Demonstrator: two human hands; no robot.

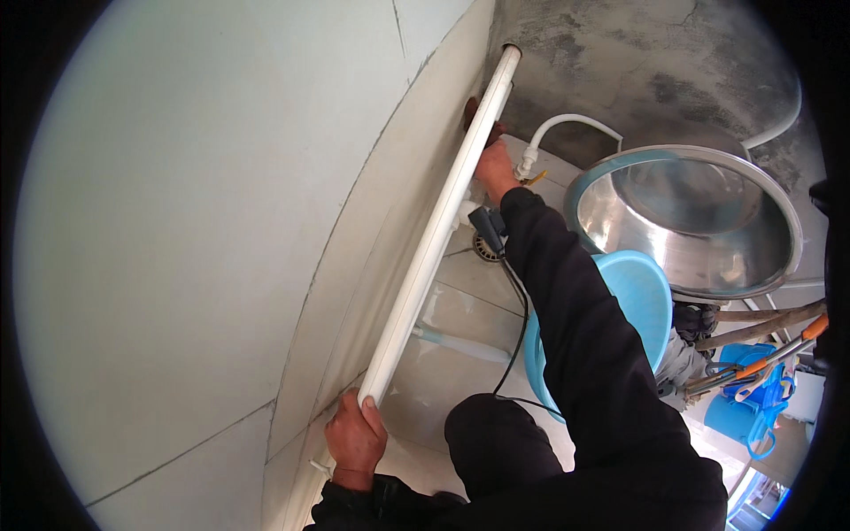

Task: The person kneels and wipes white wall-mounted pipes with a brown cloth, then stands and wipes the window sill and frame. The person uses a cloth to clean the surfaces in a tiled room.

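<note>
Long white rigid plastic pipe [440, 217] lies along pale wall's [204, 221] foot. Left hand [355, 440] clasps near end, right hand [496, 168] grips far section. Likely light, smooth, slightly whippy; two spread holds suit.

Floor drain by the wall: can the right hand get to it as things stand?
Probably yes. The right hand grips the white pipe just beyond the floor drain, which lies beside that wrist with only a black cable nearby. It would have to drop its grip first.
</note>
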